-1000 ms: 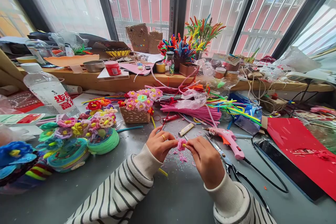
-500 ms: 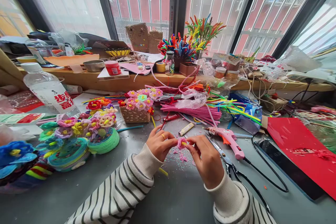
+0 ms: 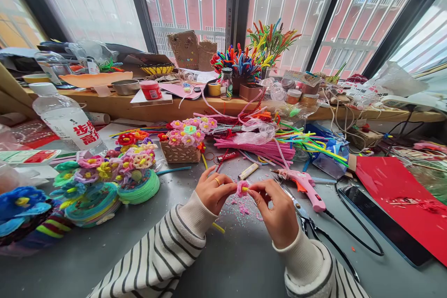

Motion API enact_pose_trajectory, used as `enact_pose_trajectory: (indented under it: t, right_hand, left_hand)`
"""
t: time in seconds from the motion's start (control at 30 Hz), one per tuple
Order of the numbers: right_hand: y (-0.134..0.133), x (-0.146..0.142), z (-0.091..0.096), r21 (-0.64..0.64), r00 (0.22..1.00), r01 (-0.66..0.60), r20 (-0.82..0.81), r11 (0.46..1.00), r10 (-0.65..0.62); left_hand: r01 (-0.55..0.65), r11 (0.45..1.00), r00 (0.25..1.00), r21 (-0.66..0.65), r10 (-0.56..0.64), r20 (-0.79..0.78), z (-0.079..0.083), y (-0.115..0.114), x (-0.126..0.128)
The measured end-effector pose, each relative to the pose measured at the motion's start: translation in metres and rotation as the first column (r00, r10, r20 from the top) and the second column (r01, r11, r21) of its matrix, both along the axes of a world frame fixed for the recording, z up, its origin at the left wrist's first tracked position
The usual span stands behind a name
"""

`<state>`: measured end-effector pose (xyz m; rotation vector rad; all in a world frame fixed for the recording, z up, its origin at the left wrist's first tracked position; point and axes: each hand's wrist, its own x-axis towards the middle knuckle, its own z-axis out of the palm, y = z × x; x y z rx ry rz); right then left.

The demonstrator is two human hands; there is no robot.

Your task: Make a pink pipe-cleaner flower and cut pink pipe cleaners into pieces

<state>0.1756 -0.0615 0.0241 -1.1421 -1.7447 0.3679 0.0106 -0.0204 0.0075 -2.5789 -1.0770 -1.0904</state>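
Note:
Between my two hands, above the grey table, is a small pink pipe-cleaner flower (image 3: pixel 240 188). My left hand (image 3: pixel 213 192) pinches its left side with thumb and forefinger. From the right, my right hand (image 3: pixel 277 209) pinches a short yellow pipe-cleaner piece (image 3: pixel 246 189) at the flower's middle. Pink fuzz scraps (image 3: pixel 244 209) and fine specks lie on the table just below. A pink glue gun (image 3: pixel 304 186) and pliers (image 3: pixel 303 216) lie right of my right hand. A yellow pipe cleaner (image 3: pixel 218 227) shows partly beneath my left wrist.
Finished pipe-cleaner flowers (image 3: pixel 91 174) and a water bottle (image 3: pixel 66 118) stand on the left. A basket of pink flowers (image 3: pixel 179 153) and pink pipe cleaners (image 3: pixel 254 149) sit behind my hands. On the right lie a phone (image 3: pixel 384 226) and red sheet (image 3: pixel 405 195).
Both hands keep nearly the same place. The pink flower has turned slightly between the fingers, and the yellow piece now shows a little more plainly.

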Motion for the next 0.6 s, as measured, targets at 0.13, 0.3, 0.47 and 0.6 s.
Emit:
enact_pose_trajectory:
  t: [0.13, 0.3, 0.47, 0.6]
  right_hand:
    - [0.0002, -0.0006, -0.0013, 0.002, 1.0, -0.005, -0.008, 1.0, 0.005]
    - [0.0007, -0.0023, -0.0018, 0.015, 1.0, 0.003, 0.004, 1.0, -0.004]
    - [-0.0002, -0.0032, -0.002, 0.023, 1.0, 0.011, 0.024, 1.0, -0.012]
    - [-0.0008, -0.0035, -0.0028, 0.023, 0.999, 0.009, 0.041, 1.0, -0.01]
  left_hand:
    - [0.003, 1.0, 1.0, -0.014, -0.003, -0.001, 0.0, -0.0004, -0.0003]
    - [0.006, 1.0, 1.0, -0.007, -0.006, -0.012, 0.0001, -0.0005, 0.0005]
    - [0.0, 1.0, 1.0, 0.009, 0.0, -0.02, 0.0, -0.0003, 0.0006]
    - [0.004, 1.0, 1.0, 0.006, -0.004, -0.018, -0.0009, 0.0003, 0.0003]
